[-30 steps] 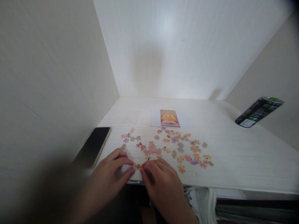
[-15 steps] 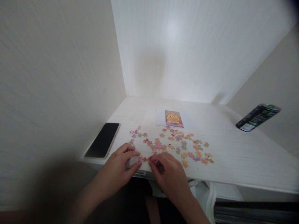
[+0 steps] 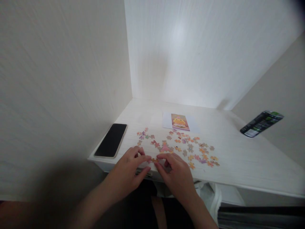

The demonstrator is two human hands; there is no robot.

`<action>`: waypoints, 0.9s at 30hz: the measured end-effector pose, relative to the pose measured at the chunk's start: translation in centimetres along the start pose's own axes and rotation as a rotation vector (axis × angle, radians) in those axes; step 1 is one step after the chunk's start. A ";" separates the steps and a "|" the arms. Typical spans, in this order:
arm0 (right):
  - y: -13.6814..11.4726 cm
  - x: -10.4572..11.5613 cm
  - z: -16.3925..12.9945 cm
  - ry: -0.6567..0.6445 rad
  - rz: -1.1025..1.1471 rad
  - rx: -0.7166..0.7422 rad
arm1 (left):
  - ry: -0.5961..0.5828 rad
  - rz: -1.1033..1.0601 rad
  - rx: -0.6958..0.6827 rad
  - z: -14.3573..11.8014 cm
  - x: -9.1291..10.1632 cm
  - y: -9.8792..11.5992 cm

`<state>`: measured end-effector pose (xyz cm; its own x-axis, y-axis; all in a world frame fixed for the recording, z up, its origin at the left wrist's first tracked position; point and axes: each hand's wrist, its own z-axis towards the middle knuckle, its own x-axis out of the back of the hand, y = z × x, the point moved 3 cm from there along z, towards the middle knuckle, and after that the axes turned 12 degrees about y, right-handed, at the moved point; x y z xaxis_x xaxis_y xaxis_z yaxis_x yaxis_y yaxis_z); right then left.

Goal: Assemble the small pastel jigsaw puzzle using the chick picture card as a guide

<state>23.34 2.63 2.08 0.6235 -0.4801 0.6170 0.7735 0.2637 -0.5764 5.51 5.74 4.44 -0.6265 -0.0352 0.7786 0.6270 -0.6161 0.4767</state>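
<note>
My left hand (image 3: 133,165) is at the table's front edge. Its thumb and forefinger are apart, and the forefinger tip touches the left end of a short row of small orange-brown jigsaw pieces (image 3: 153,160). At the right end of that row, my right hand (image 3: 176,168) pinches a jigsaw piece between thumb and forefinger, partly hidden by the fingertips. Just beyond the hands lies a joined pink and yellow puzzle section (image 3: 165,147). Loose jigsaw pieces (image 3: 203,151) are scattered to the right, and a smaller group (image 3: 143,135) lies at the left.
A picture card (image 3: 180,122) with a yellow figure lies farther back on white paper. A phone (image 3: 111,140) rests on the left of the white table (image 3: 238,162). A dark can (image 3: 260,124) stands at the right. Walls rise behind and beside the table.
The view has shifted slightly, so the phone and pieces appear farther right. My left thumb has come away from the pink piece it was pinching; my right hand still grips at the row's right end.
</note>
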 end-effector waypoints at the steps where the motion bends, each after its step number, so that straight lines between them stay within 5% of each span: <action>1: -0.1 0.0 0.0 -0.006 -0.003 -0.002 | -0.009 0.016 -0.015 -0.1 0.0 0.0; 10: -0.4 0.2 0.2 -0.015 -0.015 -0.024 | -0.020 0.173 -0.135 -0.7 -0.2 -0.3; 27: -0.1 0.1 0.3 -0.020 -0.005 0.026 | 0.028 0.185 -0.161 -0.1 -0.2 -0.4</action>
<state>23.35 2.74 2.38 0.6219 -0.4645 0.6305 0.7789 0.2835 -0.5594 5.36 5.89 4.02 -0.5222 -0.1794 0.8338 0.6514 -0.7149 0.2541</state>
